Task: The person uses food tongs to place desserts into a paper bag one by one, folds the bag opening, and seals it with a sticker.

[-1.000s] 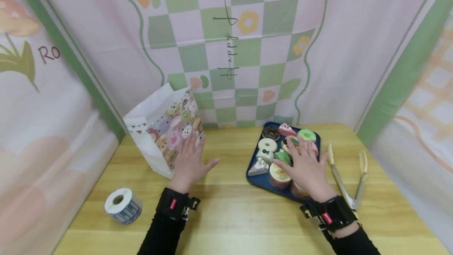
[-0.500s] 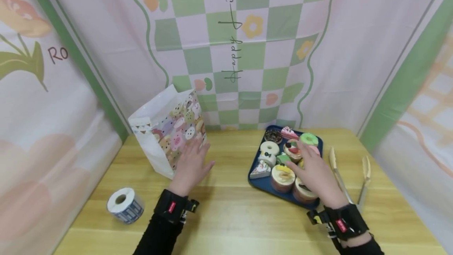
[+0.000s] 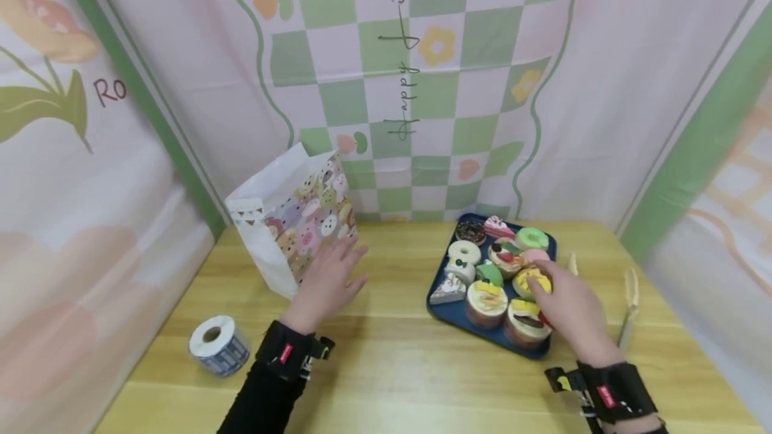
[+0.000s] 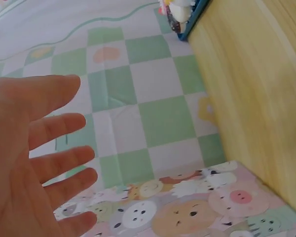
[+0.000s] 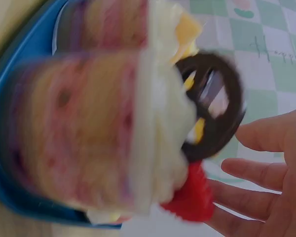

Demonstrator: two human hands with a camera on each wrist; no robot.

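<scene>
My left hand [image 3: 326, 280] hovers in front of a white paper bag [image 3: 265, 246] printed with cartoon animals. Its fingers are spread and hold nothing; the left wrist view shows them beside the bag's printed face [image 4: 182, 217]. Over the right side of a blue tray [image 3: 449, 317] is my right hand [image 3: 573, 310], fingers loosely bent. Its thumb and fingertips overlap a yellow-topped pastry [image 3: 523, 284] in the head view. In the right wrist view, the fingertips are right by a cream-topped cake cup [image 5: 84, 128] with a dark ring [image 5: 234, 98] and a red strawberry [image 5: 195, 197].
Several other toy-like pastries share the tray, among them a chocolate donut [image 3: 471, 232], a green donut [image 3: 532, 238] and a cake slice [image 3: 448, 288]. Tongs [image 3: 630, 293] lie right of it, partly behind my hand. A label roll [image 3: 220, 347] stands at the left.
My right hand has drawn from the tray's middle toward its right edge, its spread fingers coming closer together. The left hand stays by the bag, and the head view has shifted slightly.
</scene>
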